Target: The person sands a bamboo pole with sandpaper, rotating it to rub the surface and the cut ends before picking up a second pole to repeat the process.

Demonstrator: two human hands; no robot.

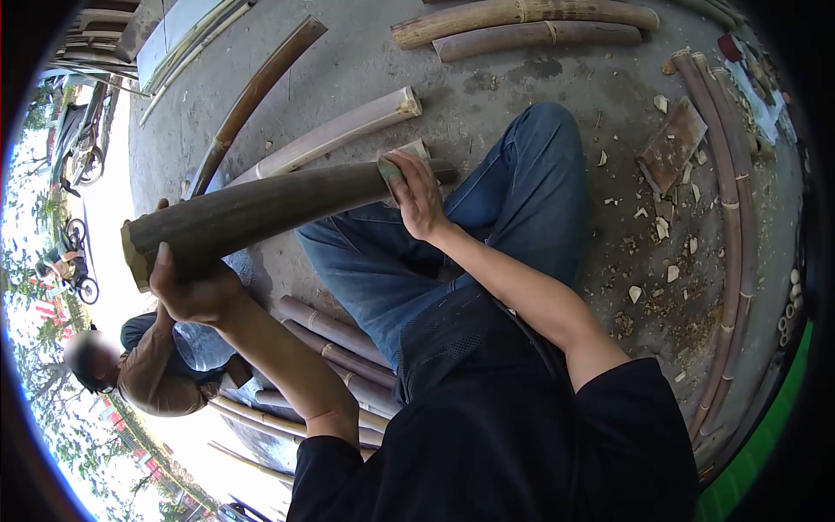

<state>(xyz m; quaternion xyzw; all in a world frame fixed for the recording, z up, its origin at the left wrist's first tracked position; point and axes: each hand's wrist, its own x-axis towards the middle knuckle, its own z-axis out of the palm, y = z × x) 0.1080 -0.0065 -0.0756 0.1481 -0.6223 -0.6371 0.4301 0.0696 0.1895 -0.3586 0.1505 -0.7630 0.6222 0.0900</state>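
Note:
A thick, dark bamboo pole [278,202] slants across my lap, its cut end toward the left. My left hand [196,287] grips it from below near that end, the thumb up along its side and a fingertip showing over the far edge. Toward the narrower right end, my right hand [416,193] is closed over the top of the pole. A small green patch [389,172] shows beneath its fingers; I cannot make out what it is. Behind the pole, a pale split bamboo length [335,132] lies on the floor.
Several bamboo poles [531,17] lie at the back, with long curved ones [735,235] on the right. A rusty metal plate [674,143] and wood chips [663,228] are beside my knee. At left, a person [161,370] sits near a clear plastic container [202,346].

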